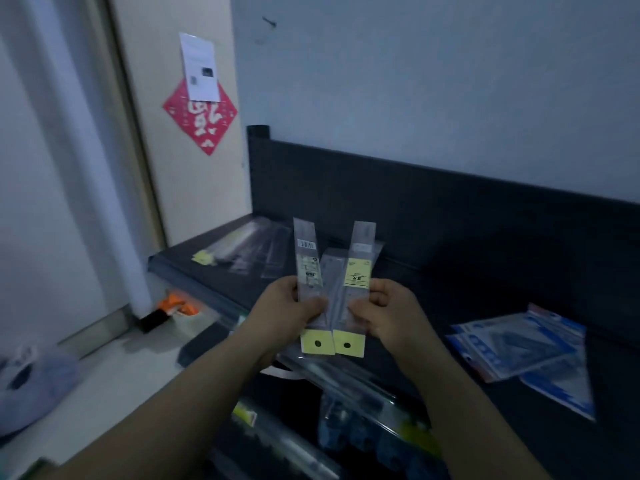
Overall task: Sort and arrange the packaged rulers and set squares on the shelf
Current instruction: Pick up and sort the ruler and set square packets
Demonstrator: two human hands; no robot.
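Observation:
I hold a fan of clear packaged rulers with yellow hang tabs above the black shelf (450,244). My left hand (291,306) grips the left ruler pack (307,265), which has a barcode near its top. My right hand (384,310) grips the right ruler pack (360,268), which bears a yellow label. A third pack (332,271) shows between them. More packaged rulers (242,251) lie at the shelf's far left end. Blue-and-white set square packs (526,348) lie in a loose pile on the shelf at the right.
The shelf has a tall black back panel against a pale wall. Below its front edge, lower shelves hold more clear packs (346,386). A door with a red paper decoration (201,116) stands at the left. An orange item (176,303) lies on the floor.

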